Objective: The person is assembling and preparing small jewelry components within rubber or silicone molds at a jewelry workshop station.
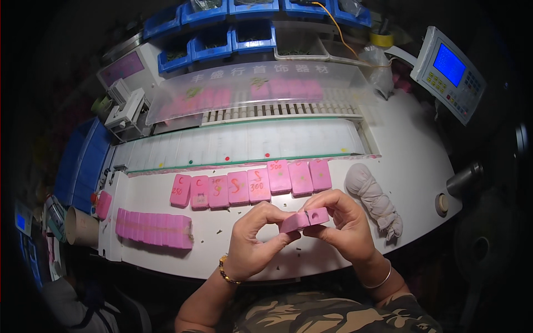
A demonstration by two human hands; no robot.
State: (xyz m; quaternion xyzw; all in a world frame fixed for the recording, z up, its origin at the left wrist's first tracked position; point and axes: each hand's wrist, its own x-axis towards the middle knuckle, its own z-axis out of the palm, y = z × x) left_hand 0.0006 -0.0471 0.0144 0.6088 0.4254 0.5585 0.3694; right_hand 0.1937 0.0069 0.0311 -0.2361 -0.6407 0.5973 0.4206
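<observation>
Between my two hands, above the front of the white worktable, is a pink rubber mould (293, 222). It is held on edge; a dark parting line crosses it and a round hole shows at its right end. My left hand (252, 236) pinches its left end with thumb and fingers. On the right end, my right hand (345, 225) grips with the thumb below and fingers above. Just beyond my hands lies a row of similar pink moulds (238, 188), several with red handwriting. A packed stack of pink moulds (152, 228) lies to the left.
A rolled whitish cloth (373, 201) lies right of the moulds. Behind the row runs a long white tray (244, 143) with a green edge, then a clear cover (261, 86) over more moulds. Blue bins (211, 47) line the back; a control panel (448, 72) stands at right.
</observation>
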